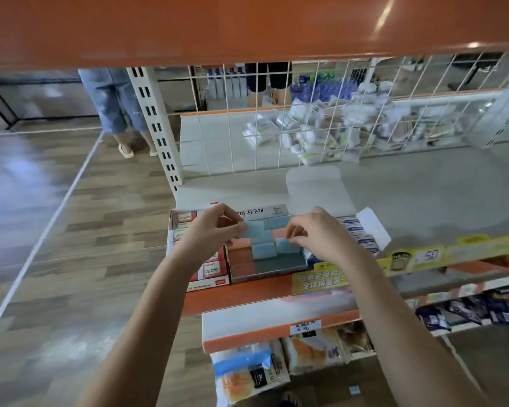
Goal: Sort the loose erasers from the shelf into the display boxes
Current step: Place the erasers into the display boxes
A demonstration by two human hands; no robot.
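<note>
Two bare arms reach up from the bottom of the view to a grey metal shelf with an orange front edge (235, 298). In the middle of the shelf sits an open grey cardboard display box (276, 270) with its lid flap standing up at 12 o'clock. Inside it lie flat light blue erasers (264, 250) and flat orange erasers (241, 261), packed side by side; the corner of the box at 5 o'clock shows bare grey floor. The left hand (210, 230) is at 9 o'clock from the box middle, and its curled thumb and fingers pinch one light blue eraser (252, 229) by its left end, held just above the others. The right hand (321, 233) is at 3 o'clock, and its fingertips pinch another small light blue eraser (285, 245) that touches the ones lying in the box. At 9 o'clock from the grey box, touching it, is a red and white cardboard box of wrapped erasers (210, 273), partly hidden by the left arm. At 3 o'clock is a white box with blue-labelled erasers (362, 237), its lid open. Behind the shelf, at 12 o'clock, stands a white wire grid (276, 118), and past it a pile of white packets (321, 133).
</note>
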